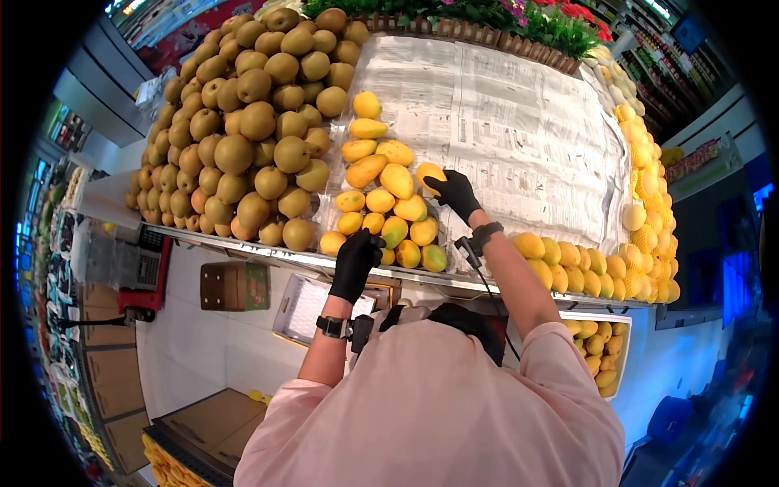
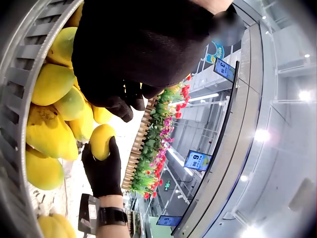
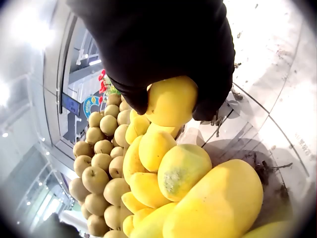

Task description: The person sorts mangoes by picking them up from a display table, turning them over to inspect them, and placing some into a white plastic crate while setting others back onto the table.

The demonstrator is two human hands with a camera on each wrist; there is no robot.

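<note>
My right hand (image 1: 456,193), in a black glove, grips a yellow mango (image 1: 430,176) between thumb and fingers at the right side of the mango group. In the right wrist view, that mango (image 3: 172,101) is pinched close above other mangoes (image 3: 185,171). My left hand (image 1: 355,264), also black-gloved, hovers over the front of the group with fingers loosely curled. Nothing shows between its fingers (image 2: 121,106) in the left wrist view. The grouped mangoes (image 1: 398,180) are yellow, some tinged green, and lie in a narrow patch on the display.
A tall heap of brown pears (image 1: 235,154) borders the mangoes on the left. Newspaper (image 1: 519,138) covers the stand to the right. Mango rows (image 1: 584,268) line the front right edge. A low fence with flowers (image 1: 479,34) runs along the back. A crate of mangoes (image 1: 623,357) stands below.
</note>
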